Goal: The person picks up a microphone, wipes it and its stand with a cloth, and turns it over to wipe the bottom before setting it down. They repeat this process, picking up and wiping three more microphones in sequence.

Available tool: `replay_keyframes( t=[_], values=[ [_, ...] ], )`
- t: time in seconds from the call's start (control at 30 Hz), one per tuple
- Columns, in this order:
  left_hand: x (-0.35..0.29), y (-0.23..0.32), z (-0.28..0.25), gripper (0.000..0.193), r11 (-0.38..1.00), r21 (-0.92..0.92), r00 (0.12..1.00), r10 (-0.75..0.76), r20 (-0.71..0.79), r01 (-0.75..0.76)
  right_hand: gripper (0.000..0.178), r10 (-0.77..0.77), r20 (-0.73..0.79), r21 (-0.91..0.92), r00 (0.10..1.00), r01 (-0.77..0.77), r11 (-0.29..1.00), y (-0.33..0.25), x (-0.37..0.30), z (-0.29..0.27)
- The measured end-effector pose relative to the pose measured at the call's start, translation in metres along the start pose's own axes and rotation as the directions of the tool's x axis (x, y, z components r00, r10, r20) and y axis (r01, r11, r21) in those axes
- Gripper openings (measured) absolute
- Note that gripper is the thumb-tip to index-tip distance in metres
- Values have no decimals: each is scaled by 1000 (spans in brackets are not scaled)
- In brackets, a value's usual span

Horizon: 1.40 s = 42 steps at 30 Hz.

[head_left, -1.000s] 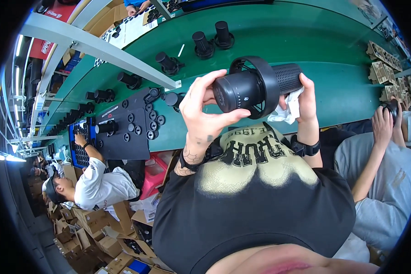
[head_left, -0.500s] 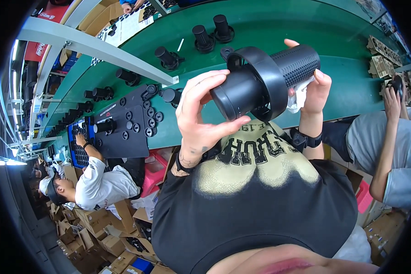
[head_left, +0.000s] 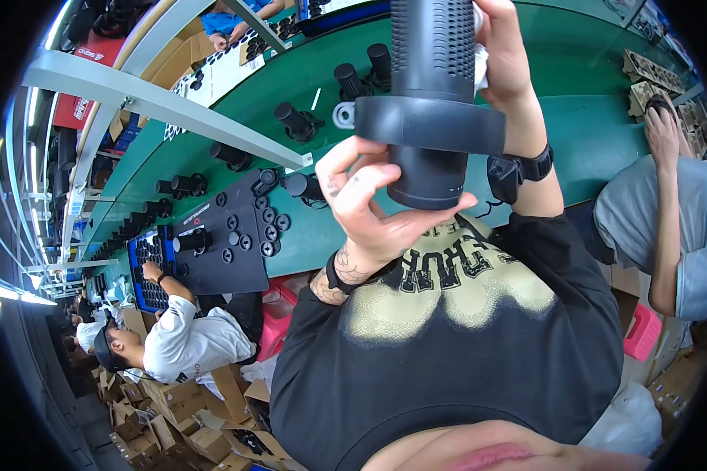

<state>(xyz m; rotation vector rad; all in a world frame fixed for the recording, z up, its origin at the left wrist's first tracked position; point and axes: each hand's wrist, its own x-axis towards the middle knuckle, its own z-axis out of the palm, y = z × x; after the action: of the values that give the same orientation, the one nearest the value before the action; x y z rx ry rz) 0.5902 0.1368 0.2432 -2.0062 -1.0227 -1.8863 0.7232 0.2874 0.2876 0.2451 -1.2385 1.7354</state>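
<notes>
Close in front of me I hold a black cylindrical microphone (head_left: 434, 69), upright, with a wide smooth ring (head_left: 430, 124) around its middle. Its upper half has a dimpled grille, its lower half is smooth. My left hand (head_left: 373, 196) grips the lower end, thumb along the bottom edge and curled fingers at the side under the ring. Up at the grille's right side, my right hand (head_left: 507, 59) is closed around it with a white cloth (head_left: 480, 69) pressed between. Part of that hand's fingers is hidden behind the microphone.
Similar black units (head_left: 294, 119) stand along the green bench (head_left: 573, 141). A pale ring-shaped part (head_left: 343, 115) lies behind my left hand. A dark mat (head_left: 220, 259) bears several round parts. A white metal beam (head_left: 173, 106) crosses at left. Co-workers sit on both sides.
The microphone has turned from tilted sideways to upright and come closer, its grille end now at the top. My right hand rose with it; my left hand shifted to its lower end.
</notes>
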Motion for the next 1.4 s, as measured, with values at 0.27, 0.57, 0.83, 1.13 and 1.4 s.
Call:
replay_keyframes(
  t=[0.27,0.57,0.83,1.13,1.4],
  values=[
    [17,16,-1,65,991,46,984,130,-125,-125,42,133,-185,-22,974,-139,990,5,12,31],
    [20,20,-2,64,987,96,973,144,-181,-128,48,280,-327,-30,902,-307,951,15,-7,17],
    [17,6,15,74,947,287,984,170,-61,-146,34,-83,-520,-454,850,-193,870,30,-39,-23],
    [80,-39,109,62,915,42,904,402,-147,-401,24,-451,-771,-504,450,-864,0,128,-350,-159],
    [149,-38,179,53,806,96,769,588,-251,-585,17,-372,-645,-611,667,-743,-273,137,-377,-142]
  ],
)
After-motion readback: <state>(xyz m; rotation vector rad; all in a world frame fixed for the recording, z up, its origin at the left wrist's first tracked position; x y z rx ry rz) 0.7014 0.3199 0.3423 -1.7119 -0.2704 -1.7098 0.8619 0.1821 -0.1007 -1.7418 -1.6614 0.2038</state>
